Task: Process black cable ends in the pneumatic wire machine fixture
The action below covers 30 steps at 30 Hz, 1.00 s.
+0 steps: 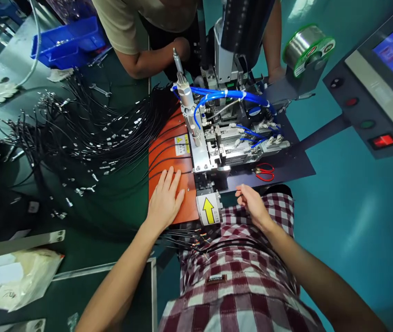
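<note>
My left hand [164, 200] lies flat on the orange plate [172, 124] of a bench machine [224, 143], its fingers stretched out. Its fingertips touch or nearly touch a black cable [163, 158] that runs across the plate into the machine. Several more such cables cross the plate above it. My right hand [253, 205] hovers above my lap, just right of the white cylinder with a yellow arrow [209, 210]. Its fingers are curled in, and whatever may be between them is hidden. Red-handled snips [264, 171] rest on the dark base behind it.
A large bundle of black cables [127, 133] with metal ends covers the green bench on the left. Behind it are a wrench [100, 90] and a blue bin [68, 41]. A solder wire spool [308, 48] and a control panel [365, 106] stand right. Another person [158, 60] is opposite.
</note>
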### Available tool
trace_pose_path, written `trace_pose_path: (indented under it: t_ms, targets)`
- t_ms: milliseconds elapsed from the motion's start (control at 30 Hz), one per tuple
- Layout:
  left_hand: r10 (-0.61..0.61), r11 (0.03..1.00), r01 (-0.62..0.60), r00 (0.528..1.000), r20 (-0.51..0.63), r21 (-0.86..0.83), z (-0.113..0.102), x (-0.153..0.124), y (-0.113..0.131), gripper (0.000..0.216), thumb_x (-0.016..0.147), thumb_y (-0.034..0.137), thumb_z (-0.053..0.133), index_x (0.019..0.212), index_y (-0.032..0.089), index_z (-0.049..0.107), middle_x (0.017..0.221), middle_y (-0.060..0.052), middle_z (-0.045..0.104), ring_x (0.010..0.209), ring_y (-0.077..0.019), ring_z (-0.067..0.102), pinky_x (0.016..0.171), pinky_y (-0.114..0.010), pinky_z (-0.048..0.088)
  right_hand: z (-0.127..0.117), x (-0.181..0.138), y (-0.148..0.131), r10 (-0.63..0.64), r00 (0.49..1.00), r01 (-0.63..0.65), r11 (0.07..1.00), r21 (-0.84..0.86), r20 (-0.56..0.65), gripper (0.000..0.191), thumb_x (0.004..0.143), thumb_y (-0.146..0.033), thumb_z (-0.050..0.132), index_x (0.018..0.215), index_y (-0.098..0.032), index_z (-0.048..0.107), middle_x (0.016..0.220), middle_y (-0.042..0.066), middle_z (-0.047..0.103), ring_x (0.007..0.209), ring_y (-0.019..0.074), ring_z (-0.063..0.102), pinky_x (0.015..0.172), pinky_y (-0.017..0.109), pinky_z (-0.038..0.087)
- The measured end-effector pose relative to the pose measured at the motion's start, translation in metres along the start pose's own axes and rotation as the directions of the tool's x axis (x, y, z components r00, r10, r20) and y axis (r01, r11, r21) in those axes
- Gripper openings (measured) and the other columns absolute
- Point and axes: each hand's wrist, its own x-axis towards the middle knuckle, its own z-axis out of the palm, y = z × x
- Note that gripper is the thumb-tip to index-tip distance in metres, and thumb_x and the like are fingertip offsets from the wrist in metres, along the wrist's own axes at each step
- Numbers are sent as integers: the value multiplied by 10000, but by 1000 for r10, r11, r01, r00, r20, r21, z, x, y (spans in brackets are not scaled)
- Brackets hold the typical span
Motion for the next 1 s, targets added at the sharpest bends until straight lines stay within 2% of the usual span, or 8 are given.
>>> trace_pose_path:
  t_ms: [200,300,367,433,533,733,867,1000]
  targets:
    - [60,998,-60,998,25,-1,-13,18,-10,567,966,377,357,1485,162,279,1564,-133,248,1445,-299,207,1123,-488,315,-15,-11,0,43,998,-42,999,8,-36,438,722,-577,670,850,-160,635,721,-12,547,512,71,450,467,220,316]
    - [148,989,-149,987,-60,-14,-30,-7,-14,526,952,307,416,1452,160,340,1481,-163,378,1374,-289,345,1089,-464,354,-21,-19,-10,19,1000,-20,1000,-20,-16,393,749,-543,669,856,-167,632,729,-11,544,523,73,441,480,224,331]
    - [277,960,-280,954,-116,-7,-39,-35,-18,419,928,226,469,1346,185,482,1233,-144,577,1194,-255,517,986,-413,438,-25,-27,-16,7,1000,-6,998,-67,16,346,786,-509,654,870,-174,631,734,-9,544,548,81,450,511,230,361]
    - [454,891,-453,890,-43,13,-43,-65,-22,325,914,149,482,1219,205,580,973,-93,642,975,-210,598,854,-351,483,-28,-34,-20,13,998,-7,993,-122,55,306,812,-483,643,860,-182,624,727,-13,539,552,82,449,535,233,380]
    - [537,829,-554,826,174,71,-42,-95,-25,281,913,119,478,1149,183,615,945,-90,657,904,-198,609,809,-337,489,-25,-43,-25,35,992,-10,980,-199,118,300,830,-489,623,829,-190,611,716,-13,529,553,89,446,543,239,394]
    - [469,857,-489,871,149,161,-38,-105,-33,357,909,49,378,1120,162,642,1043,-127,685,985,-216,628,877,-355,503,-5,-56,-39,30,974,55,931,-362,224,315,844,-509,590,771,-202,583,644,-8,494,564,127,447,554,264,416]
    - [462,886,-463,884,67,-8,-52,-103,-44,319,933,153,456,1218,193,594,1073,-97,699,982,-199,642,848,-342,516,0,-63,-46,16,962,102,903,-417,272,279,868,-478,569,785,-212,584,630,-11,475,556,129,429,518,254,388]
    - [281,930,-291,957,-77,-226,-76,-99,-52,319,894,150,554,1197,235,604,1015,-54,719,931,-172,654,849,-332,503,5,-67,-48,-26,948,170,883,-438,317,249,883,-451,555,809,-216,592,681,2,513,587,136,464,532,256,404]
